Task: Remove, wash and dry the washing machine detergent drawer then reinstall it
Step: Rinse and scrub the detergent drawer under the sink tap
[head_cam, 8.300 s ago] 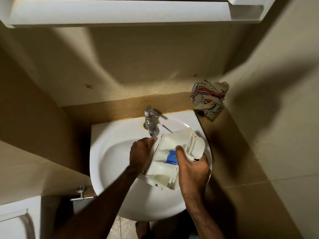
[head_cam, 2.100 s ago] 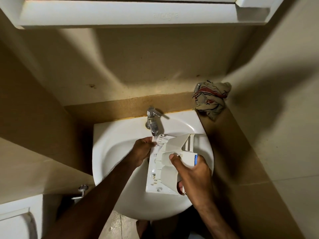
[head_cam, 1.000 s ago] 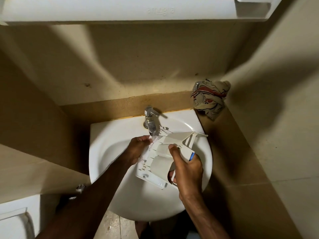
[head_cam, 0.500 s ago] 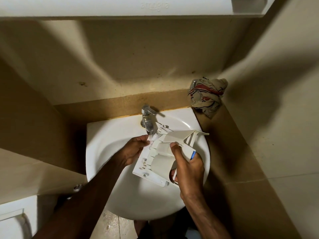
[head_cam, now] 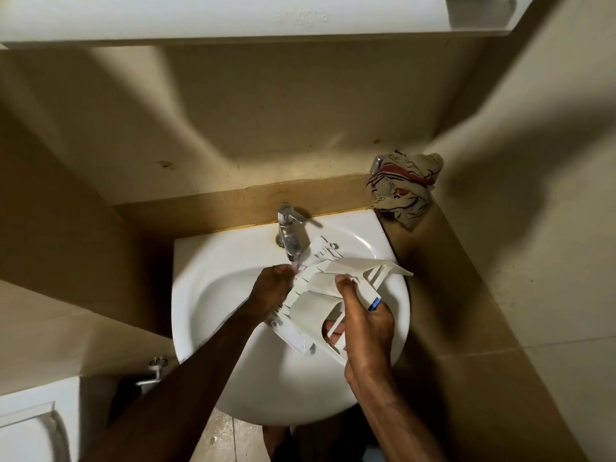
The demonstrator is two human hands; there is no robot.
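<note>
While water runs from the tap [head_cam: 289,241], a white plastic detergent drawer [head_cam: 311,303] is held underside-up and tilted over the basin of a wall-corner sink [head_cam: 213,315], its far end just under the spout. The right hand [head_cam: 366,325] grips the drawer's near side, thumb pressed across the back and fingers curled round the edge through an opening. The left hand [head_cam: 271,286] has its fingers bent against the drawer's left edge at the stream; whether they pinch it or only rub it cannot be told.

The drawer looks light and stiff, a thin moulded shell with ribs, clips and a small blue insert [head_cam: 374,304] by the right hand. Wet, it is likely slick, and its thin fins could snap if knocked on the tap. The thicker side walls look like the safest hold.

Room is tight: walls close in on both sides, and the drawer's front panel overhangs the sink's right rim. A crumpled striped cloth [head_cam: 403,188] lies on the brown counter [head_cam: 443,261] in the back right corner, well apart from the drawer.
</note>
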